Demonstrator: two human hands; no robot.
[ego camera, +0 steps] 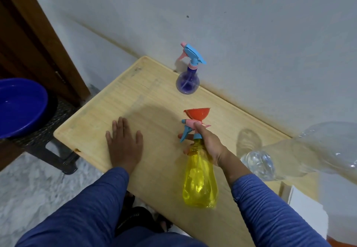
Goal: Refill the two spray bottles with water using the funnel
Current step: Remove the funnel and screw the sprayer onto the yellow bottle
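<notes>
While the right hand (207, 144) grips the yellow spray bottle (200, 181) by its neck above the counter (154, 101), the orange funnel (198, 115) stands just beyond; the left hand (123, 146) lies flat, fingers spread.

The yellow spray bottle (200, 181) gripped by the right hand (209, 146) is glossy translucent plastic. Just beyond the grip, the orange funnel (197, 114) looks smooth plastic. Beneath, the table (154, 101) is pale matt wood. Right of the grip, the clear bottle (258, 164) is shiny crinkled plastic.
</notes>
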